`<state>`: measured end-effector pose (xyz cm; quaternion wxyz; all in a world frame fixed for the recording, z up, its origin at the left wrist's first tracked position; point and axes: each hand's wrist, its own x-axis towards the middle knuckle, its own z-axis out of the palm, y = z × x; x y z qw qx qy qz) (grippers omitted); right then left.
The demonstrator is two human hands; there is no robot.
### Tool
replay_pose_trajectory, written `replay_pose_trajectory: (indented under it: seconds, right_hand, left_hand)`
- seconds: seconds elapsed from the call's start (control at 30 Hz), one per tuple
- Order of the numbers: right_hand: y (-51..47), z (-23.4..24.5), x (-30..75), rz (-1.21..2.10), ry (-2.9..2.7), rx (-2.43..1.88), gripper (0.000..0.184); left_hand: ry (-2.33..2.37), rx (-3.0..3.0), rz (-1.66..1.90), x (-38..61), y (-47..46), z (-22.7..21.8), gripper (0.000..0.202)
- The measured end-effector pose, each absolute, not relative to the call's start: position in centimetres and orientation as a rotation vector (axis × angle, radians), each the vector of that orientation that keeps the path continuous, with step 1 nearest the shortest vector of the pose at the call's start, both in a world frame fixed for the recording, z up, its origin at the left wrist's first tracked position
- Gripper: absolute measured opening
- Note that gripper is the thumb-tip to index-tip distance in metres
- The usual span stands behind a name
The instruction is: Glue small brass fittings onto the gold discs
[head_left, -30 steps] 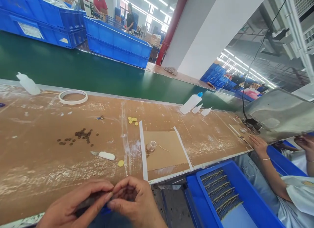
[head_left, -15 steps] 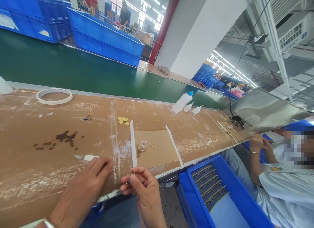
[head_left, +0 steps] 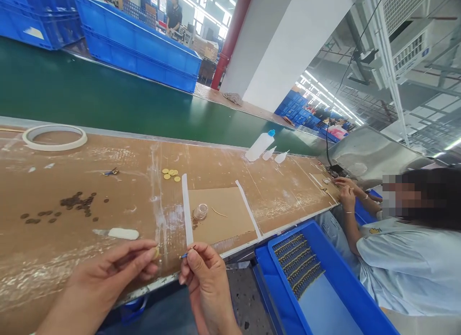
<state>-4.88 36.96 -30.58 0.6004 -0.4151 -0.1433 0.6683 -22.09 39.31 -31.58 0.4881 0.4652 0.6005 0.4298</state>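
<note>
My left hand point(head_left: 122, 265) is closed, pinching a small yellowish disc point(head_left: 156, 252) between thumb and fingers. My right hand point(head_left: 207, 272) grips a small blue part with a brassy end point(head_left: 185, 254) at its fingertips. Both hands are held over the bench's front edge, a short gap apart. Just beyond my left hand lies a white-handled knife point(head_left: 123, 233). Brown discs point(head_left: 77, 201) are scattered on the left, and several yellow discs point(head_left: 171, 173) lie farther back. A small blue and gold piece point(head_left: 111, 172) rests between those groups.
A clear cup point(head_left: 200, 211) stands on a cardboard sheet point(head_left: 230, 219) between white strips. Behind are a tape roll point(head_left: 54, 138), white bottles point(head_left: 261, 146) and a green conveyor belt point(head_left: 118, 99). To the right, a co-worker point(head_left: 406, 248) sits by a blue bin point(head_left: 338, 277) holding rows of parts.
My left hand has lifted from the bench beside the knife and now pinches a yellowish disc. My right hand still holds the blue part, now more visible. The view has shifted to the right.
</note>
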Motion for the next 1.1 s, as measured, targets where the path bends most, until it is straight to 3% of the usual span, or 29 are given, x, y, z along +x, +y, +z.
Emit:
replay_pose_trajectory:
  seconds: [0.1,0.17,0.43,1.1]
  right_hand:
    - [36.8,-29.9,-5.9,1.567,-0.315,-0.963,0.038]
    - [36.8,-29.7,-6.4,1.58,-0.345,-0.955,0.037]
    - [36.6,-28.6,-7.3,1.525,-0.474,-1.009,0.031]
    - [36.1,-28.2,-7.5,1.37,-0.681,-1.054,0.023]
  left_hand:
    - [1.275,0.543,0.911,-21.9,38.1,-30.9,0.06]
    - [1.204,0.439,0.882,-21.8,37.5,-30.5,0.06]
    - [1.28,0.561,1.019,-20.3,36.1,-27.5,0.043]
    - [1.255,0.389,1.073,-20.1,36.1,-27.1,0.035]
